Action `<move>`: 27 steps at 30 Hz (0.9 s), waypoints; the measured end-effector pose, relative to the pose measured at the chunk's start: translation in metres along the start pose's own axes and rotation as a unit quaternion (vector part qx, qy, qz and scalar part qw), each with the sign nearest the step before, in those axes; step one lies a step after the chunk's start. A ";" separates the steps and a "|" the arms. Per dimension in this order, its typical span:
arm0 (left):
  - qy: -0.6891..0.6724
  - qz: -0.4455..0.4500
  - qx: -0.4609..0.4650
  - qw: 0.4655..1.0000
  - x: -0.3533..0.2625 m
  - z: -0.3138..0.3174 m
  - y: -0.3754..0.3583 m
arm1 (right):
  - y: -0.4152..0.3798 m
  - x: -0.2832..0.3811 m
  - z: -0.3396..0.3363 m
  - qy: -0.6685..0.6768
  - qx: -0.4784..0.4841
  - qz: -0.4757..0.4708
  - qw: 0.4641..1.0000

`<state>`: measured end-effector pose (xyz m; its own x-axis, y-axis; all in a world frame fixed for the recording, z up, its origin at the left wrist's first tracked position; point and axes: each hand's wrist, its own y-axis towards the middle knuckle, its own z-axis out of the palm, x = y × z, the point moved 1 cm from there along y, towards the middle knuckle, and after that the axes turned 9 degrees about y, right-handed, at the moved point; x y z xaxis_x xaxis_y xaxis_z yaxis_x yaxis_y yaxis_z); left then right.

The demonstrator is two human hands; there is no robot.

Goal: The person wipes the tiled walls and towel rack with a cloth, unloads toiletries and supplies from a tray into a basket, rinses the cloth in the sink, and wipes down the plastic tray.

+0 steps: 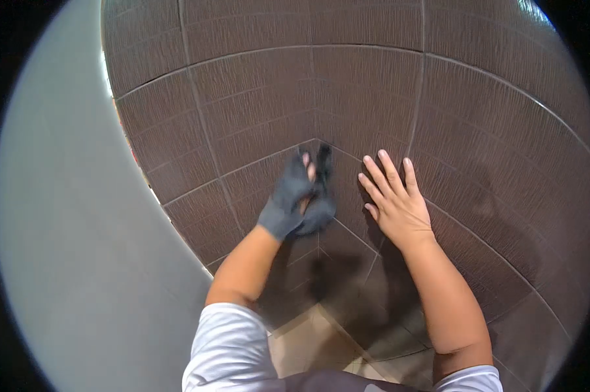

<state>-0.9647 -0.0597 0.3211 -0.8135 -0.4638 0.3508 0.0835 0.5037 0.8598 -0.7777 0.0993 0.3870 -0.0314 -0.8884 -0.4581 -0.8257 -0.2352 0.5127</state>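
Observation:
My left hand (pixel 287 202), in a dark grey glove with bare fingertips, is raised at the inside corner of the brown tiled wall (pixel 255 124). Its fingers are closed round a dark grey, rounded object (pixel 319 214) with a narrow black upper part near the corner line. Motion blur hides what kind of thing it is. Bare and spread, my right hand (pixel 399 202) lies flat against the tiles to the right of the corner, holding nothing.
A smooth grey-white surface (pixel 79 215) borders the tiles on the left along a rough edge. Light beige floor (pixel 301 343) shows below the corner. Shadows of my arms fall across the lower tiles.

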 end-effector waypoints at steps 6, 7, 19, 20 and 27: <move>0.183 0.091 -0.039 0.978 0.061 -0.094 0.065 | 0.002 0.005 -0.001 -0.009 0.010 0.009 1.000; 0.297 0.103 -0.044 0.948 0.084 -0.117 0.103 | 0.003 0.008 0.002 -0.008 0.014 0.012 1.000; 0.386 -0.026 0.142 0.911 0.028 -0.003 0.109 | -0.016 -0.001 0.002 0.059 -0.073 0.047 0.995; 0.291 -0.025 0.152 0.944 0.020 0.016 0.066 | -0.019 -0.001 0.004 0.071 -0.073 0.050 0.994; 0.189 0.123 0.135 0.965 0.080 -0.120 0.089 | 0.028 0.027 -0.020 0.386 -0.281 -0.037 0.878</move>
<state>-0.9533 -0.1391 0.4696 -0.5161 -0.5127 0.6862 0.0532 0.7803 0.6231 -0.7904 0.0610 0.4036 0.5807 -0.8140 0.0129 -0.3939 -0.2671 0.8795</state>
